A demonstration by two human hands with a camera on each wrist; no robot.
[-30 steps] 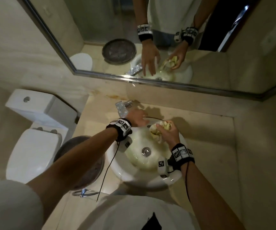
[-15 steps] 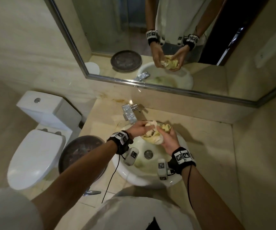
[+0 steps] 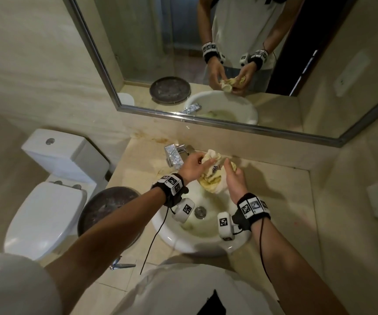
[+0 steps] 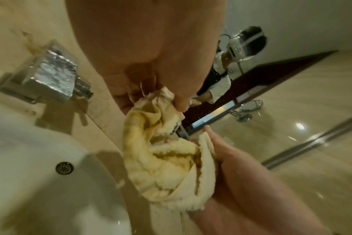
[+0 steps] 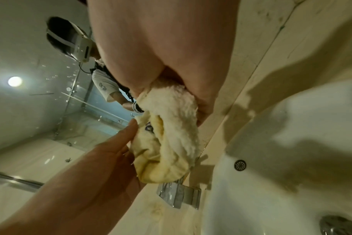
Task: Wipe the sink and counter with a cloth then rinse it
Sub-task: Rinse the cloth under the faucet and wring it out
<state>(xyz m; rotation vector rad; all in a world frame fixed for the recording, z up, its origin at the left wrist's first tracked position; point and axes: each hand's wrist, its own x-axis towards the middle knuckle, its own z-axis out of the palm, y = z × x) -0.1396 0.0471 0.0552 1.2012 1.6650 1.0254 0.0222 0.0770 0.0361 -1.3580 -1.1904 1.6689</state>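
Gripping the cloth higher above the sink now, both hands' fingers pinching it

Dim warm light, soft hand shadows, wide-angle edge warping, blurred wrist views.

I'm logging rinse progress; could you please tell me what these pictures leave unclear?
- Water flow: square chrome tap shows no visible stream in any view.
- Crumpled yellow-stained cream cloth: wetness unreadable, left wrist view blurred.
- White round sink: near rim hidden by forearms, head view.
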